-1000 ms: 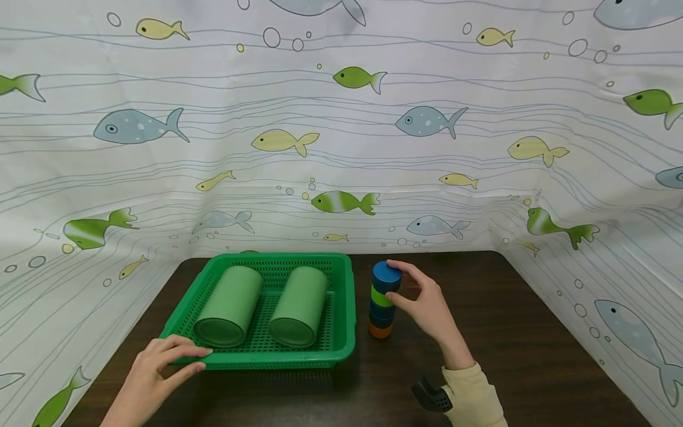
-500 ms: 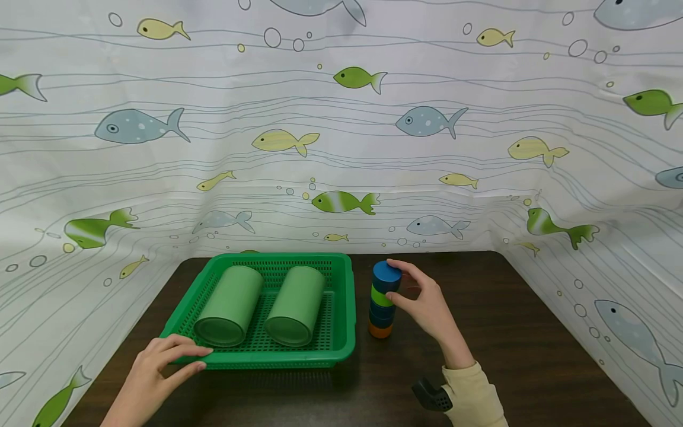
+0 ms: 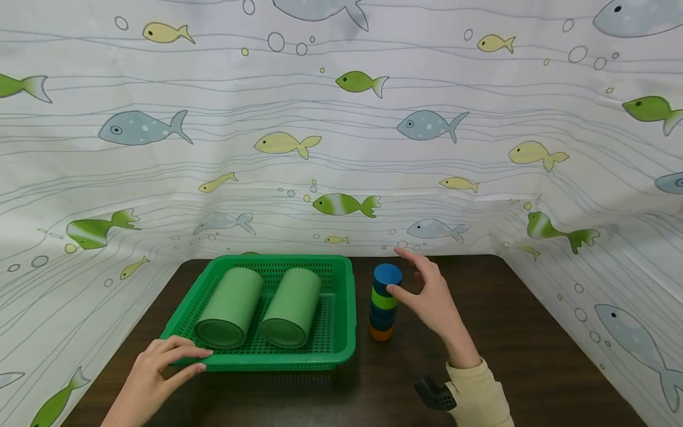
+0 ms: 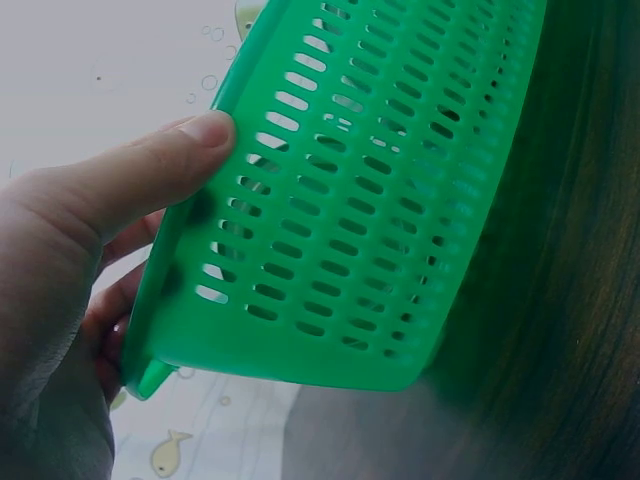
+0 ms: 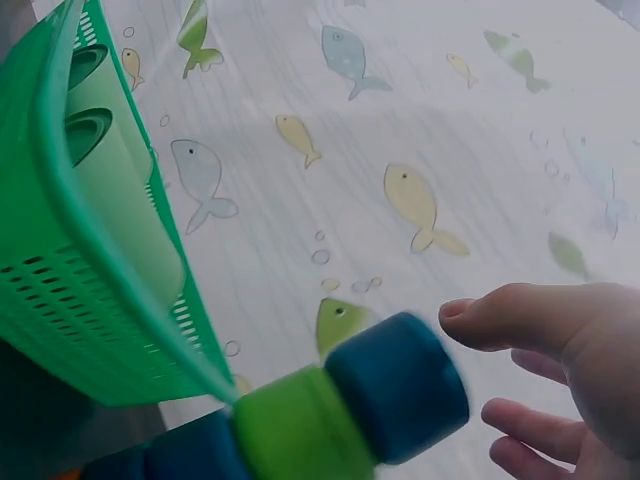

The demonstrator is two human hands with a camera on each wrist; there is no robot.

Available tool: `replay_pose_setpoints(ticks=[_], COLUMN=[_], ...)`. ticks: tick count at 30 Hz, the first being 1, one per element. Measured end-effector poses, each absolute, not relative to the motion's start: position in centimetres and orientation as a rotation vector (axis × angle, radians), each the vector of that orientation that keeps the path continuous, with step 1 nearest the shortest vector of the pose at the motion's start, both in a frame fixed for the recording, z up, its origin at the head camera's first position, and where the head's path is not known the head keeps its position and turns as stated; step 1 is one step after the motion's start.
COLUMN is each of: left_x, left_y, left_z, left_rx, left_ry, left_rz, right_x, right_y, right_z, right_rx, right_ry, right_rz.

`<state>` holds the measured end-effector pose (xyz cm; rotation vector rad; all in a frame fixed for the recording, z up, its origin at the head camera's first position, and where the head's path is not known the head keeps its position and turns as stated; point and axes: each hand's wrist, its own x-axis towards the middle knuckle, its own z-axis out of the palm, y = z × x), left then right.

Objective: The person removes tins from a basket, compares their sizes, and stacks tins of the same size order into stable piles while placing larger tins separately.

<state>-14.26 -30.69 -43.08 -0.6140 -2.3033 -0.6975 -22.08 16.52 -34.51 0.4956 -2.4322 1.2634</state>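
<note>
My left hand (image 3: 160, 370) pinches the near-left rim of a green plastic basket (image 3: 267, 359); the left wrist view has the thumb on the slotted outer wall and the fingers behind the rim. Two light green cylinders (image 3: 232, 305) lie on their sides in the basket. To its right stands a column of several round blocks (image 3: 383, 302): blue on top, then lime green, darker blue ones and orange at the bottom. My right hand (image 3: 427, 290) is beside the column's top, thumb and fingers spread. The right wrist view shows a gap between the thumb and the top blue block (image 5: 400, 390).
Everything stands on a dark wooden table (image 3: 480, 332). A white sheet with printed fish (image 3: 341, 148) rises behind and along both sides of it. A black strap-like piece (image 3: 434, 394) sits at my right sleeve (image 3: 477, 391).
My right hand's fingers have lifted off the top block and spread apart, and the hand moved slightly right. The right-hand cylinder has rolled a little left in the basket. The left hand keeps still.
</note>
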Motion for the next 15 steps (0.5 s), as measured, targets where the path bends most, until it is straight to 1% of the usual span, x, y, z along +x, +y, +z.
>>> replay_pose_setpoints(ticks=[9,15], left_x=[-14.4,-14.4], left_y=[-30.9,-30.9], left_z=[-43.3,-43.3], left_rx=[-0.609,-0.634], left_ry=[-2.299,-2.287], left_rz=[-0.695,-0.695], right_x=[-21.6,-22.0], right_y=[14.9,13.6], right_z=[-31.7,-29.9], right_rx=[0.660,0.772], right_ry=[-2.389,-2.379], right_rz=[1.121,1.063])
